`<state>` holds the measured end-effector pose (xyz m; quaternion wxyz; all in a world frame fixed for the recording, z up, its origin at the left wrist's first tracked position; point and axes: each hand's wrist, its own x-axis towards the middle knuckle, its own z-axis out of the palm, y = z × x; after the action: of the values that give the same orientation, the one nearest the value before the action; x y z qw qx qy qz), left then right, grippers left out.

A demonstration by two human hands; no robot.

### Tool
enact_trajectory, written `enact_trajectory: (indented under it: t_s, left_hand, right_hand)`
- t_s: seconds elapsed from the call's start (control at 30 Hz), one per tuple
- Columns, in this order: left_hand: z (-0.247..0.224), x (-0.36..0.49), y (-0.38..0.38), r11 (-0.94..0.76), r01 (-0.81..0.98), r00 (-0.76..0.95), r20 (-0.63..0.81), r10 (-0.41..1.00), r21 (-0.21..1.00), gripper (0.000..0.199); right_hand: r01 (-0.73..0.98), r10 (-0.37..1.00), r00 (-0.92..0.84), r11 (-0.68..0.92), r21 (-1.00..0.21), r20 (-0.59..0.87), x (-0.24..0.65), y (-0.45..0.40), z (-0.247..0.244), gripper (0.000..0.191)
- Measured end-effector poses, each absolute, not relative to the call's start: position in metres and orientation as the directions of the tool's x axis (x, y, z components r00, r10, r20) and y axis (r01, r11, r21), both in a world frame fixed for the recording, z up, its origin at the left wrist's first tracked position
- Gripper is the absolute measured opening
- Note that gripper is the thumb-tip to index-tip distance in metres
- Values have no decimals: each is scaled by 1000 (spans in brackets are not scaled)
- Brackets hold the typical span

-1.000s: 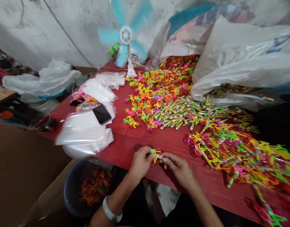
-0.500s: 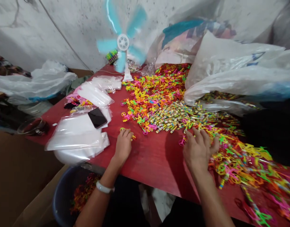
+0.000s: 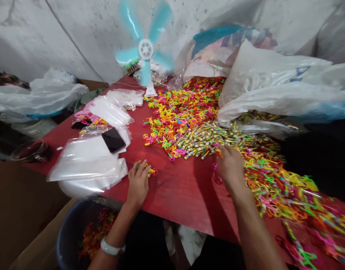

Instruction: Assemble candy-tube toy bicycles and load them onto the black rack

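My left hand (image 3: 138,183) rests palm down on the red table, fingers slightly apart over a few small yellow and red plastic pieces (image 3: 152,171). At the edge of the pile, my right hand (image 3: 231,165) points its closed fingertips down among the pieces; what they hold is hidden and blurred. Beside that hand lies a pink and dark red plastic piece (image 3: 216,174). Just beyond it spreads a heap of short, patterned yellow-green sticks (image 3: 202,138). Bright plastic pieces (image 3: 166,129), mostly yellow, pink, orange and green, lie behind and to the left.
Clear plastic bags (image 3: 85,157) lie at the left with a black phone (image 3: 113,140) on top. A turquoise fan (image 3: 145,49) stands at the back. Big white sacks (image 3: 273,82) lean at the right. A blue tub (image 3: 62,236) with plastic pieces sits below the table's edge.
My left hand has moved a little left and toward me, showing more of the yellow pieces. The right hand's spread fingers have drawn together at the pile's edge. The view shifted slightly.
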<state>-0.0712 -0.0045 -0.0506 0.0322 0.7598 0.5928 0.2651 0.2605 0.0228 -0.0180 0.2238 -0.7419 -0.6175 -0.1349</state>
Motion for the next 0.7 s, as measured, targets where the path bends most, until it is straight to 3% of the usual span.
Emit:
enact_trajectory:
  t_s: [0.1,0.17,0.33,0.5,0.6,0.7]
  left_hand:
    - [-47,-76,-8,-313,868,140,416,899,385,35]
    - [-46,-80,-7,-333,855,141,440,887,398,35]
    - [-53,-80,6,-309,878,121,455,882,366,34]
    - [-54,-68,18,-301,899,133,458,879,318,34]
    - [-44,-65,20,-340,851,96,518,850,400,27]
    - [-29,-62,17,-346,749,19,503,864,565,21]
  right_hand:
    - [986,930,124,-76,-150,346,237,49,-30,57]
    - [988,947,98,-55,-144,305,226,51,-36,58]
    - [982,936,29,39,-186,352,200,19,-49,52]
    - [902,896,-29,215,-374,444,189,0,-56,36]
    - [837,843,31,272,-475,537,193,-3,-58,23]
    - [817,836,59,274,-507,546,198,-8,-55,22]
